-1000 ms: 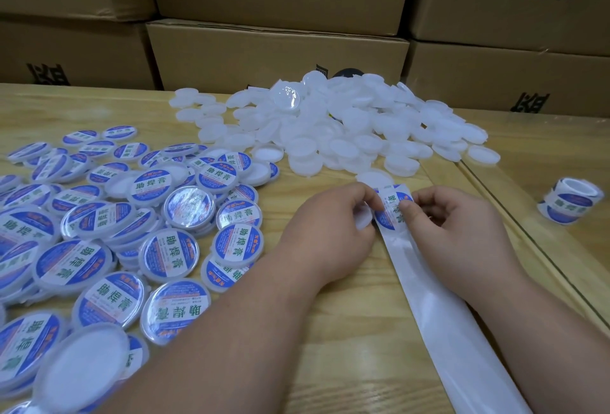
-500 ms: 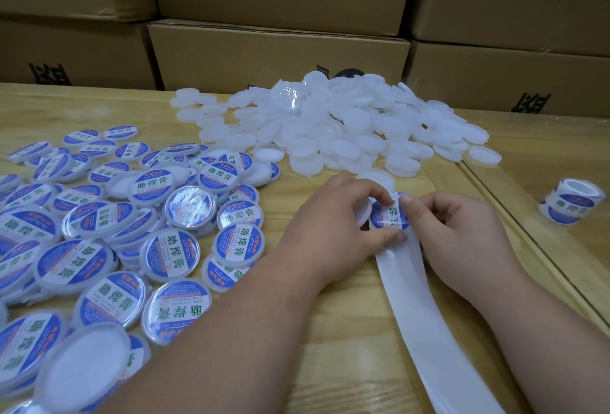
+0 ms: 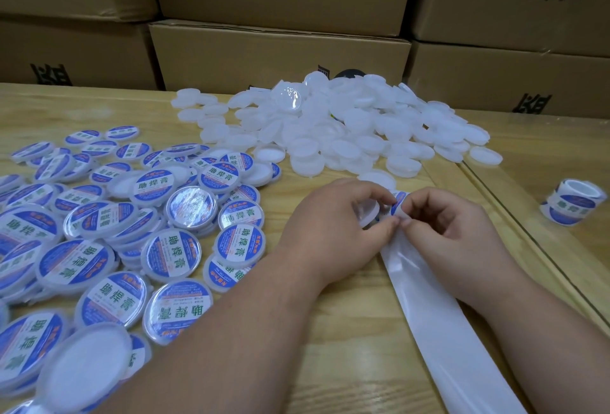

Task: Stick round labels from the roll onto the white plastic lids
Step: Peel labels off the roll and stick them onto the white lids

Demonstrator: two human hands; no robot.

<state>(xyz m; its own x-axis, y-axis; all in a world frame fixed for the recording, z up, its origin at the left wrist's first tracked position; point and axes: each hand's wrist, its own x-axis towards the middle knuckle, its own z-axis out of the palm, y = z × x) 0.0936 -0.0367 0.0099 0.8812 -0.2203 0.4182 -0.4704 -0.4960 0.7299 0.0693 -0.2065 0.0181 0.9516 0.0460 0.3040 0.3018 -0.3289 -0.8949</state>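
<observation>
Both hands meet just this side of the heap of bare white lids (image 3: 333,129) on the bench (image 3: 346,347). Left hand (image 3: 333,232) grips one lid (image 3: 368,212); right hand (image 3: 452,235) pinches a blue label (image 3: 398,203) at the backing strip (image 3: 439,321) end. Label roll (image 3: 572,202) sits right of the heap.

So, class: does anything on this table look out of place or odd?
Yes. In the labelled pile, one lid at the near left shows a plain white face among blue-labelled ones, likely upside down or unlabelled. Nothing looks spilled or damaged.
</observation>
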